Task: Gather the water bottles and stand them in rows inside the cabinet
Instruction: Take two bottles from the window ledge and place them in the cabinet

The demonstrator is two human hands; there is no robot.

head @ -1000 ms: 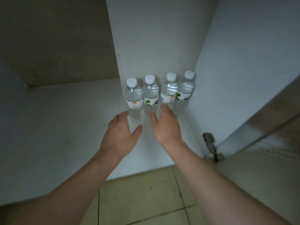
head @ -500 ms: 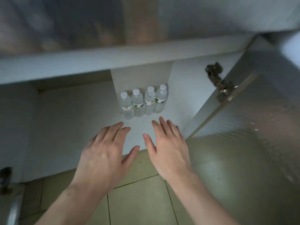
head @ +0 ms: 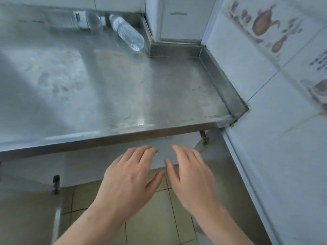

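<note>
Two bottles (head: 126, 31), lain flat on worktop (head: 123, 89), well beyond left hand (head: 131, 179) and right hand (head: 190, 177), both spread, nothing held. Judged light, smooth, prone to rolling; best gripped mid-body.

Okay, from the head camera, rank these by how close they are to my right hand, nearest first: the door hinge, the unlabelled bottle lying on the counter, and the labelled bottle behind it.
1. door hinge, just past the right hand, under the counter's front edge, to its right.
2. unlabelled bottle, lying on its side at the counter's back.
3. labelled bottle, also on its side, farther back and left.
</note>
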